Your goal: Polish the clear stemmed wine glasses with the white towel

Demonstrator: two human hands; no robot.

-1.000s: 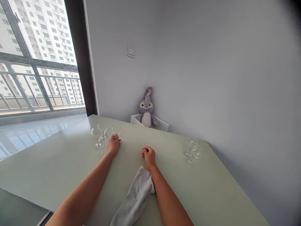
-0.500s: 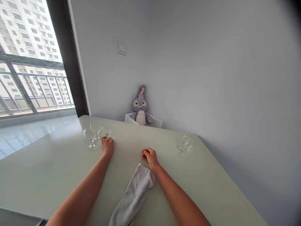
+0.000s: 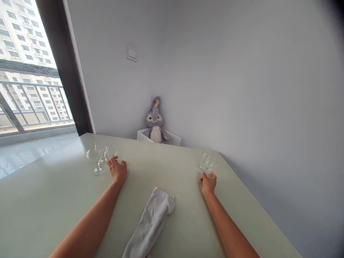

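My left hand (image 3: 117,170) is at the left group of clear stemmed glasses, fingers apart. It is closest to the right-hand glass (image 3: 112,148) of that group and partly hides its foot. A nearer glass (image 3: 94,156) and another glass (image 3: 100,147) stand upright just left of it. My right hand (image 3: 209,184) is at the near side of a second group of clear glasses (image 3: 211,164), its fingers spread and curved by the nearest foot. Those fingers hide part of the glass, and any contact is hard to make out. Between my forearms lies a pale grey cloth (image 3: 153,218), which neither hand touches.
The pale green tabletop (image 3: 166,165) ends at a right edge beside the grey wall. Past its far edge, a purple plush rabbit (image 3: 155,125) sits in a white perforated basket (image 3: 173,139). A window with a railing (image 3: 37,104) is at the left.
My right hand has moved right, from above the cloth to the right group of glasses. My left hand's fingers have spread beside its glass. The view has turned slightly right.
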